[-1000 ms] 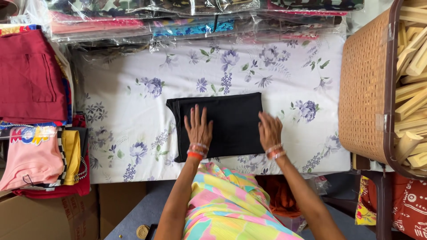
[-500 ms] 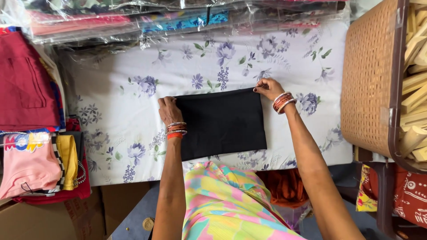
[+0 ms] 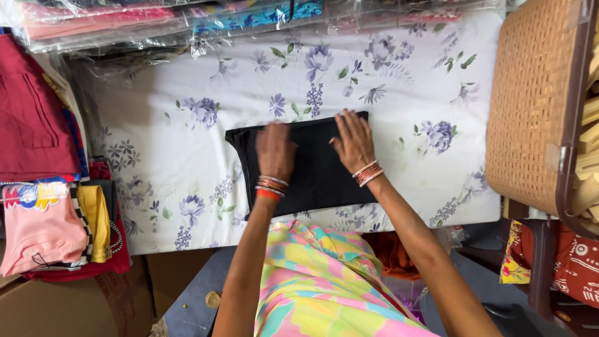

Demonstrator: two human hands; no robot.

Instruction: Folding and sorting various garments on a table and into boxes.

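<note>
both hands have slid inward, left hand and right hand pressing flat, fingers spread, on black cloth.

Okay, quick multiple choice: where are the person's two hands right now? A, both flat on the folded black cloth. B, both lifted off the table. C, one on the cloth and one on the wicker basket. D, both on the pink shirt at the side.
A: the left hand and the right hand both lie palm-down on the folded black cloth, which rests on the floral sheet.
</note>
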